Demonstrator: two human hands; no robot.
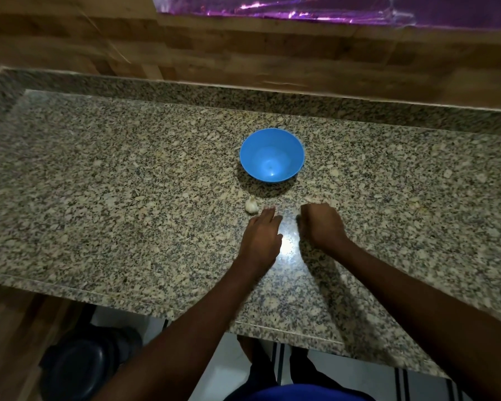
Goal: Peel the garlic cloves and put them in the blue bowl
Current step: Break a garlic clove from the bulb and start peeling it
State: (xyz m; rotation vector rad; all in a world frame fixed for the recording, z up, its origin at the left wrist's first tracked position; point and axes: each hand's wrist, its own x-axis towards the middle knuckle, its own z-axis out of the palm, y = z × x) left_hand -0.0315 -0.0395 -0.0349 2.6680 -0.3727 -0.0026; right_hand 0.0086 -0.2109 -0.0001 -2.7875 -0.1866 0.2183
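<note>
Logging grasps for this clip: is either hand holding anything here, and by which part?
The left hand lies flat, fingers straight, holding nothing; the garlic sits untouched beside its fingertips. The right hand is curled knuckles-up; whether it holds anything cannot be told.

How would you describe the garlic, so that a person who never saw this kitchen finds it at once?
Start from the speckled granite counter and find the blue bowl near its middle. Just in front of the bowl, toward the person, lies the garlic, beside the left hand's fingertips. It is the only small, whitish, lumpy thing there.

Dim overhead light, glare spot on granite countertop [156, 198], soft blur, curved wide-angle edges
</note>
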